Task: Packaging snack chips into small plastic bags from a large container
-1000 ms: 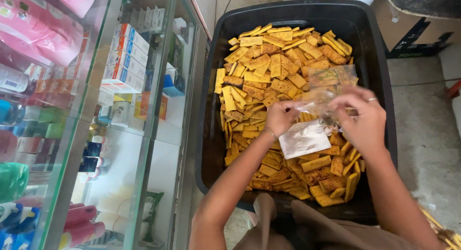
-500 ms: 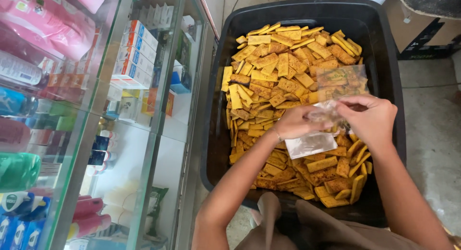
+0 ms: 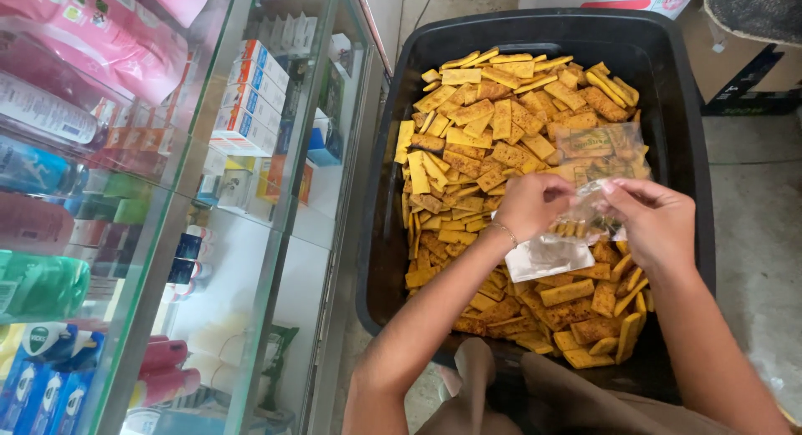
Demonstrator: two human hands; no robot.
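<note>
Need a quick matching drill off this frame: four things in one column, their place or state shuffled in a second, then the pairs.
Things:
1. left hand
2. clear plastic bag
3. black tub
4. glass display case

Place or state:
A. filled with yellow-orange rectangular crackers
B. beside the tub, stocked with boxes and bottles
C. thin bracelet at its wrist, pinching the bag
D. gripped by both hands above the tub, some crackers inside

Pairs: 1-C, 2-D, 3-A, 4-B. The right hand grips the bag too.

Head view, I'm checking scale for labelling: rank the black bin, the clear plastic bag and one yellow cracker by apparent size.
1. black bin, by far the largest.
2. clear plastic bag, held by both hands.
3. yellow cracker, smallest.
</note>
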